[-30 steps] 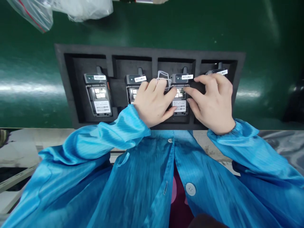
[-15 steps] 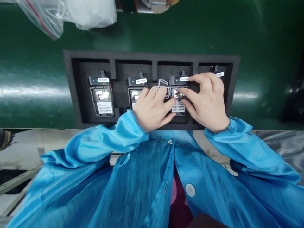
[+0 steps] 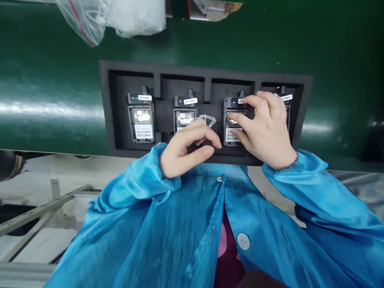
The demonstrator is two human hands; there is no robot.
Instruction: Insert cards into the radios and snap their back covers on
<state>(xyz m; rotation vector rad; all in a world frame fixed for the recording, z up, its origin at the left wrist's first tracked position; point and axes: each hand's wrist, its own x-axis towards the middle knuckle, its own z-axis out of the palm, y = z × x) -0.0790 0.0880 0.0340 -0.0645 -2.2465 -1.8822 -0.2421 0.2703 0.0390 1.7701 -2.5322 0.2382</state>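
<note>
Four handheld devices with open backs lie in a black foam tray (image 3: 180, 69). My right hand (image 3: 267, 128) rests over the third device (image 3: 230, 138), fingers apart, index fingertip at its recess and thumb on its white label. My left hand (image 3: 189, 148) is in front of the second device (image 3: 185, 105), thumb and index finger apart, the other fingers curled. Thin white loops (image 3: 210, 117) stick out from behind those curled fingers, apparently held by them. The leftmost device (image 3: 141, 120) is untouched. The rightmost device (image 3: 286, 97) is partly hidden by my right hand.
The tray sits along the near edge of a green work surface (image 3: 270, 44). Clear plastic bags (image 3: 132, 18), one with a red strip, lie at the back left. A metal part (image 3: 222, 10) shows at the back edge. A grey metal frame (image 3: 33, 212) stands lower left.
My left hand has drawn back from the third device, leftward and nearer to me, and turned, its thumb spreading. The white loops have shifted with it. My right hand stays at the device. The view has shifted slightly.
</note>
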